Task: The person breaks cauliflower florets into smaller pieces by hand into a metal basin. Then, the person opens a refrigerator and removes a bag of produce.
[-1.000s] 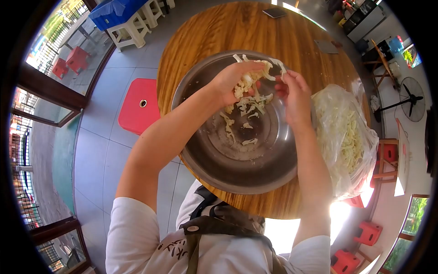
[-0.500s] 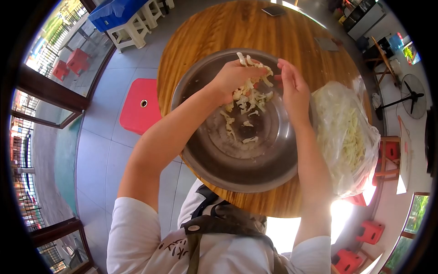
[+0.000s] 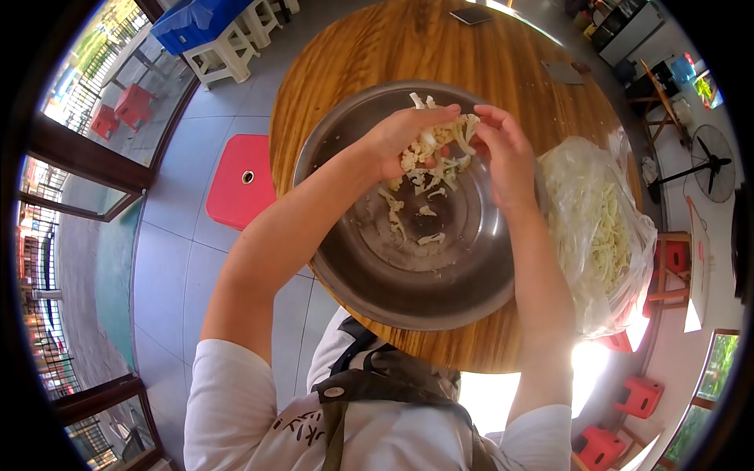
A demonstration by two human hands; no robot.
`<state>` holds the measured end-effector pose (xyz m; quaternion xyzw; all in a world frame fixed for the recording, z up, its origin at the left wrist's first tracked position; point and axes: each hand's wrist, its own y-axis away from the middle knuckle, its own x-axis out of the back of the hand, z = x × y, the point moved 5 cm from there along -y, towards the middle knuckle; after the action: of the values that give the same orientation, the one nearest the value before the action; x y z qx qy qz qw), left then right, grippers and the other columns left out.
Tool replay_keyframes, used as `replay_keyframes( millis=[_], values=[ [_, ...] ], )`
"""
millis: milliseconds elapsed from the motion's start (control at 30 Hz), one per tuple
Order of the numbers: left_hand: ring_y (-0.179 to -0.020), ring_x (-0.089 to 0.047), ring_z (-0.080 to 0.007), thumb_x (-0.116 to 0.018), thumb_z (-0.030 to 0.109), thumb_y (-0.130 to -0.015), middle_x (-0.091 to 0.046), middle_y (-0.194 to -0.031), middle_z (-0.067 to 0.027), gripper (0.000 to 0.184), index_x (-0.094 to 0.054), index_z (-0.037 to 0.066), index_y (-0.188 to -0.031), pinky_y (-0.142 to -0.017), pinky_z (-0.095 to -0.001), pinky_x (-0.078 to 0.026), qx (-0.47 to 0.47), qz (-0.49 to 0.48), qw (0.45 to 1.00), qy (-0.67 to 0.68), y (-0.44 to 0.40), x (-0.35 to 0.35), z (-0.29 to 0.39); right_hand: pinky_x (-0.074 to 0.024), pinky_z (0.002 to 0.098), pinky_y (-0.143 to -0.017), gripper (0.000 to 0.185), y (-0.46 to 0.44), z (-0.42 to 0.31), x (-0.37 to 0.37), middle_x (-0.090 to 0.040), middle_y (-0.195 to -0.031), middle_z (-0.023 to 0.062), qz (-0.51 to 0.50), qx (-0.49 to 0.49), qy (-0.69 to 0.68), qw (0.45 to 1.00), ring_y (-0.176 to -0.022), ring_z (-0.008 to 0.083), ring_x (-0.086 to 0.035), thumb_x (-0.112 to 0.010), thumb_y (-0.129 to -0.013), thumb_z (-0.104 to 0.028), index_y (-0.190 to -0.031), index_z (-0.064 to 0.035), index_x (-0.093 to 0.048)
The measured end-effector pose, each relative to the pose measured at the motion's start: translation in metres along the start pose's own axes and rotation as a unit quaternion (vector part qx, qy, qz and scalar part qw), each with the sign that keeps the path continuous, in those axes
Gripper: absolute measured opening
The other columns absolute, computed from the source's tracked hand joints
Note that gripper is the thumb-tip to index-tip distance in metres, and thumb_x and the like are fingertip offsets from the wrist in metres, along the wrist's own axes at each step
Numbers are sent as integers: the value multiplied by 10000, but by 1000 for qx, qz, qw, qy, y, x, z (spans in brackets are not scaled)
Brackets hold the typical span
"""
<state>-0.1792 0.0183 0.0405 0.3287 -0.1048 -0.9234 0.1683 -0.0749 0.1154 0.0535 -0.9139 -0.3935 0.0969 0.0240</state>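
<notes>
A wide steel basin (image 3: 471, 302) sits on the round wooden table. Above its far half, my left hand (image 3: 397, 141) is wrapped round a bunch of cauliflower florets (image 3: 424, 147), with pale stems poking out past the fingers. My right hand (image 3: 504, 153) meets the bunch from the right, its fingers closed at a floret stem (image 3: 469, 132). Part of its grip is hidden behind the floret. Loose cauliflower pieces (image 3: 430, 239) lie scattered on the basin floor beneath both hands.
Right of the basin, a clear plastic bag (image 3: 601, 235) full of pale cut pieces rests at the table edge. A phone (image 3: 471, 15) lies at the table's (image 3: 377, 47) far side. A red stool (image 3: 239, 184) stands to the left.
My right hand has come in against the bunch, and its fingers have closed at a floret. My left hand has turned slightly, showing more of the florets.
</notes>
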Motion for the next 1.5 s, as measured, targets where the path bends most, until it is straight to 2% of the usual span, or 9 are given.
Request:
replay_keyframes(
  millis=[200, 300, 400, 500, 667, 833, 1067, 1167, 1500],
  values=[
    [-584, -551, -143, -517, 306, -894, -612, -865, -110, 265, -567, 48, -932, -382, -206, -386, -4, 31, 998, 62, -5, 12, 1, -408, 220, -630, 229, 0, -1, 16, -565, -820, 10, 102, -36, 119, 987, -699, 80, -512, -544, -872, -246, -898, -34, -628],
    [-580, -551, -144, -525, 309, -892, -606, -828, -87, 262, -564, 52, -921, -383, -208, -382, -7, 41, 996, 81, -5, 15, 0, -414, 221, -605, 263, 3, -13, 8, -561, -779, 46, 81, 114, 354, 925, -664, 94, -514, -588, -862, -284, -936, -34, -625],
    [-585, -555, -145, -529, 310, -892, -592, -781, -62, 247, -563, 66, -910, -386, -218, -388, -3, 83, 994, 65, -1, 16, 0, -423, 222, -599, 258, 13, -21, -11, -551, -748, 67, 21, 189, 237, 953, -645, 107, -523, -619, -852, -272, -971, -43, -623],
    [-588, -557, -143, -538, 311, -888, -577, -751, -45, 235, -564, 78, -898, -384, -231, -395, -8, 73, 996, 54, -4, 15, -3, -431, 224, -602, 199, 16, -15, -19, -561, -772, 47, -52, 187, 305, 932, -647, 102, -528, -620, -852, -190, -1003, -60, -625],
    [-586, -549, -142, -566, 300, -869, -599, -801, -64, 235, -574, 72, -925, -398, -239, -397, -3, 69, 997, 39, -7, 18, -3, -388, 228, -540, 196, 10, -18, 5, -499, -618, 1, 94, 130, 227, 961, -576, 64, -472, -599, -858, -179, -793, 5, -585],
    [-595, -543, -129, -579, 267, -852, -604, -821, -70, 217, -588, 67, -934, -410, -249, -402, -24, 58, 998, -17, -8, 15, -1, -396, 233, -585, 244, 7, -14, 4, -543, -756, 15, 72, 96, 299, 947, -647, 80, -491, -636, -833, -262, -846, -18, -627],
    [-812, -567, -105, -604, 222, -821, -619, -889, -43, 283, -606, 12, -1011, -713, -258, -458, -50, 55, 923, -377, 2, -3, -5, -429, 237, -684, 214, 13, -24, -21, -574, -873, 15, -49, 186, 290, 938, -756, 103, -536, -679, -799, -246, -914, -67, -660],
    [-817, -558, -102, -611, 231, -814, -619, -894, -40, 291, -609, 15, -1009, -730, -253, -449, -60, 24, 905, -420, -5, 1, -12, -432, 229, -694, 195, 8, -6, -15, -579, -881, 12, -80, 110, 226, 965, -760, 98, -542, -671, -807, -207, -942, -66, -655],
    [-676, -543, -72, -649, 224, -796, -588, -810, -14, 249, -619, 32, -952, -579, -217, -446, 3, -1, 956, -294, -1, -4, -12, -396, 187, -628, 185, 3, -7, -3, -561, -744, -32, 7, 38, 79, 996, -686, 43, -489, -627, -852, -191, -922, -20, -634]
  ],
)
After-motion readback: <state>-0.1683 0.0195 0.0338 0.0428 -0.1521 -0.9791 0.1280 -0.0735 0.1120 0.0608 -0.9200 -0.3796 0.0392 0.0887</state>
